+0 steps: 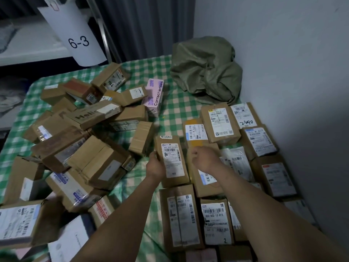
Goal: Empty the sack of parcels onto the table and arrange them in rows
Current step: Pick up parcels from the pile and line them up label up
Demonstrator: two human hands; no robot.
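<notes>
Crumpled olive sack (205, 70) lies beyond heaped and rowed parcels (94, 159).

Left hand (155, 165): fingers hidden behind the brown cardboard parcel with a white label (172, 161) that it grips; right hand (205, 157): fingertips curled under, so any hold cannot be told. Heap of brown cardboard boxes (79, 138): lower ones buried under upper ones, several cut off by the left and bottom edges. Fine print on the shipping labels (217, 223): too small and blurred to read; white sheet marked 6-3 (75, 35): cut off at the top edge.
</notes>
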